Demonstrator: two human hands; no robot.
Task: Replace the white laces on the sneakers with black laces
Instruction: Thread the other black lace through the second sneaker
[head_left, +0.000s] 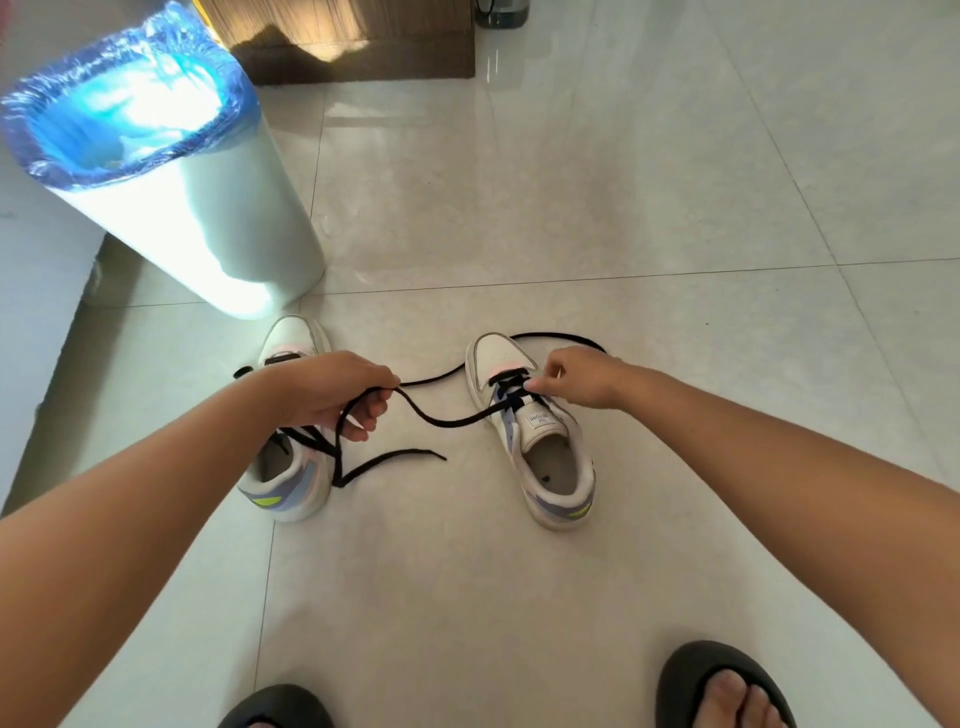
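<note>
Black lace (457, 415): threaded through the lower eyelets of the right sneaker (540, 441) on the tiled floor (571, 182), one end trailing left.
Bin (171, 171): white, blue liner; contents not visible.
Left hand (337, 395): fingers curled, gripping the lace above the left sneaker (291, 478).
Right hand (576, 376): pinching the lace crossing at the eyelets.

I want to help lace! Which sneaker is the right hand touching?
The white sneaker on the right; the right hand pinches its black lace. The other white sneaker sits under the left hand.
</note>
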